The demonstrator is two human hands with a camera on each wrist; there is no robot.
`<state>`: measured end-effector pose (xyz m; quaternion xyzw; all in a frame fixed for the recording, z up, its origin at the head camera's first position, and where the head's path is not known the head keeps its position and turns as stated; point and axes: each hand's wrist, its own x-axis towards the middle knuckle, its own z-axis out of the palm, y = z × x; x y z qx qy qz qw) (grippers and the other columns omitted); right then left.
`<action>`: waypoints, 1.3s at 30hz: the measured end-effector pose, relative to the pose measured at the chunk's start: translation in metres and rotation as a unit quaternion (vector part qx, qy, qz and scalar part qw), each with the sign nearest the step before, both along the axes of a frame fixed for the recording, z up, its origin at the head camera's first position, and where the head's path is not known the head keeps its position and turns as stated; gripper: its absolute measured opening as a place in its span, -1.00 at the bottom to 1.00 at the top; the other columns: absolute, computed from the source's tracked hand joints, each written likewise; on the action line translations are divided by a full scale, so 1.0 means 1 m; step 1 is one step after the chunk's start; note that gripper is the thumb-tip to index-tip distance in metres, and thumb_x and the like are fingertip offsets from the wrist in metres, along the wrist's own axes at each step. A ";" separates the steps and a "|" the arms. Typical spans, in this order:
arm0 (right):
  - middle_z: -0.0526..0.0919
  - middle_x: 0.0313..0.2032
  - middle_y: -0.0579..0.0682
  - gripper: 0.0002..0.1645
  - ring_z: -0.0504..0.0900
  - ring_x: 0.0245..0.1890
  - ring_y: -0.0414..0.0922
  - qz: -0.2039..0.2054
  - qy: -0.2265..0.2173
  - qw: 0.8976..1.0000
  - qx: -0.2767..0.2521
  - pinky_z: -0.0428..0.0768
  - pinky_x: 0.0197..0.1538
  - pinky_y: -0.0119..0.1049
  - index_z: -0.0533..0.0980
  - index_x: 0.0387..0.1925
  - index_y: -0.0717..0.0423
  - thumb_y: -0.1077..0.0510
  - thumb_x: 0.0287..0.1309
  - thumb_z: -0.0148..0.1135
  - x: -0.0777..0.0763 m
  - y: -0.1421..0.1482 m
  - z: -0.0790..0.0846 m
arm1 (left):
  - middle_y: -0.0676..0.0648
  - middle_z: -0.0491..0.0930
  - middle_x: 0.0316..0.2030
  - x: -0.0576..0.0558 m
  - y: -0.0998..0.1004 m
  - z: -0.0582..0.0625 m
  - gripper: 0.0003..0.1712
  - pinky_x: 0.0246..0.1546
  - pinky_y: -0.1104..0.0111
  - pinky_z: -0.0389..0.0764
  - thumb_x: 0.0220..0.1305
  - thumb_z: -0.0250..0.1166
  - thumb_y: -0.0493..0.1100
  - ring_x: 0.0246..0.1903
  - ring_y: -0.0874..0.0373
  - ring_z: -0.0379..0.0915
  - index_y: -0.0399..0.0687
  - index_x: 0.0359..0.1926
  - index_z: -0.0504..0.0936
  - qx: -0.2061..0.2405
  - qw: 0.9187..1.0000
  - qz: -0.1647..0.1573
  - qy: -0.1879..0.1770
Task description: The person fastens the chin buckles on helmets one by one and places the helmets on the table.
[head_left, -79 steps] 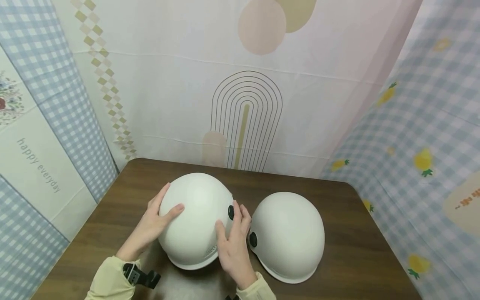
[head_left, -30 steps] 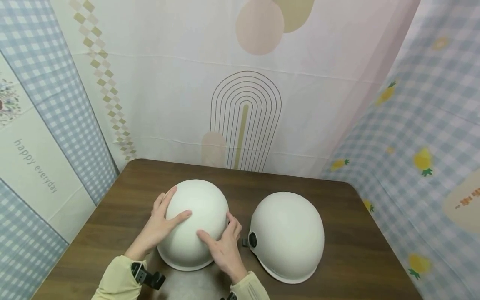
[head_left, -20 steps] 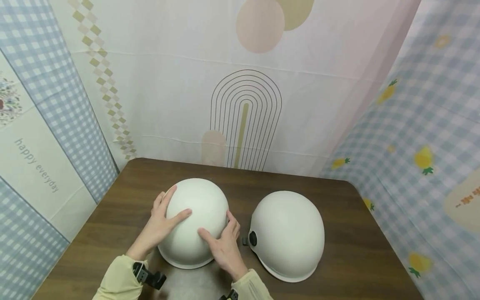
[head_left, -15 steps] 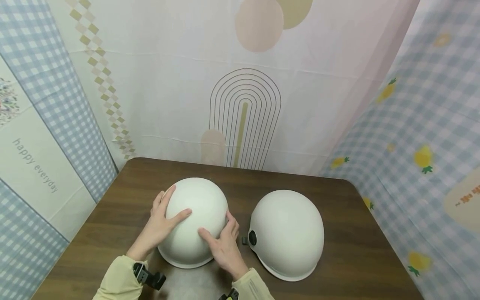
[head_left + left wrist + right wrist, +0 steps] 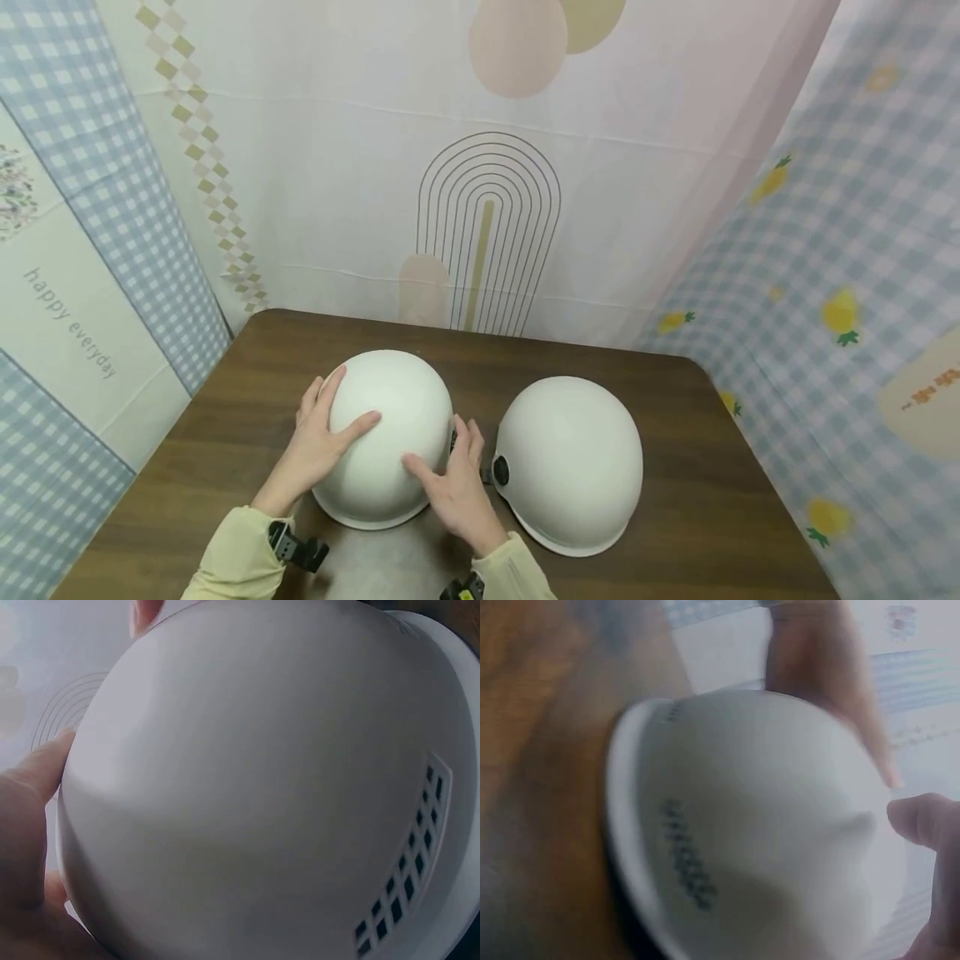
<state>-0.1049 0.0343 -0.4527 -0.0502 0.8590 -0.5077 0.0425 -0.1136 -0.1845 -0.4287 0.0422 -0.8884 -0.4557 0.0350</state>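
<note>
A white helmet (image 5: pixel 390 450) sits dome up on the table's left half, with a slotted vent (image 5: pixel 409 859) near its rim. My left hand (image 5: pixel 315 442) holds its left side, thumb over the dome and fingers along the far side. At its right my right hand (image 5: pixel 461 492) is spread, the thumb near the dome. In the right wrist view a gap and shadow separate the thumb (image 5: pixel 922 817) from the shell. A black round piece (image 5: pixel 453 441) shows behind the right fingers. A second white helmet (image 5: pixel 573 467) stands to the right.
The dark wood table (image 5: pixel 705 517) ends at a patterned hanging cloth (image 5: pixel 330 183). Blue checked cloths flank both sides. A black round piece (image 5: pixel 501 471) sits on the second helmet's left side. A grey patch (image 5: pixel 382 567) lies at the near edge.
The left helmet has turned and come down slightly since the earliest frame. My right fingers have just moved outward from its side, uncovering the black piece. The second helmet stays put.
</note>
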 end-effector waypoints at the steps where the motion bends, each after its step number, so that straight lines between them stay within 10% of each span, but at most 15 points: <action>1: -0.23 0.46 0.28 0.18 0.06 0.38 0.33 0.001 0.006 1.000 -0.003 0.25 0.21 0.31 -0.06 0.50 0.12 -0.37 0.11 0.24 0.001 0.004 0.004 | -0.31 -0.37 0.48 -0.001 0.000 0.000 0.09 0.05 -0.45 0.12 0.21 0.25 0.34 0.40 -0.44 -0.33 0.25 0.55 -0.17 0.001 1.000 -0.001 0.001; 15: -0.08 0.46 0.16 -0.11 -0.06 0.45 0.13 -0.032 0.073 0.995 -0.064 0.04 0.35 0.20 0.07 0.44 0.08 -0.14 0.27 0.23 0.008 0.063 0.043 | -0.27 -0.42 0.49 0.000 0.001 -0.002 0.09 0.03 -0.45 0.11 0.23 0.23 0.33 0.40 -0.44 -0.35 0.29 0.55 -0.24 0.010 1.000 -0.007 -0.001; 25: 0.25 0.34 0.15 -0.33 0.16 0.39 0.03 -0.128 0.176 0.964 -0.155 0.13 0.39 -0.02 0.19 0.35 0.28 0.24 0.30 0.21 0.022 0.141 0.076 | -0.23 -0.59 0.48 0.002 0.003 0.004 0.18 0.15 -0.45 -0.18 0.24 0.19 0.36 0.43 -0.24 -0.70 0.12 0.54 -0.38 -0.010 1.000 -0.022 0.002; 33: 0.06 0.43 0.15 -0.19 -0.02 0.46 0.04 -0.202 0.133 0.959 -0.145 -0.06 0.42 0.08 0.05 0.43 0.23 0.04 0.34 0.18 0.016 0.203 0.074 | -0.10 -0.55 0.50 0.008 0.064 0.029 0.10 0.33 -0.16 -0.47 0.28 0.26 0.18 0.45 -0.07 -0.72 0.03 0.55 -0.25 -0.054 0.979 -0.063 0.184; 39: -0.15 0.49 0.18 0.02 -0.18 0.48 0.11 -0.200 0.039 0.974 -0.097 -0.07 0.40 0.16 -0.14 0.51 0.15 -0.20 0.32 0.14 0.005 0.220 0.059 | 0.04 -0.50 0.51 0.007 0.131 0.036 0.10 0.32 -0.23 -0.16 0.26 0.24 0.27 0.48 -0.04 -0.59 0.22 0.55 -0.28 -0.004 0.975 -0.146 0.166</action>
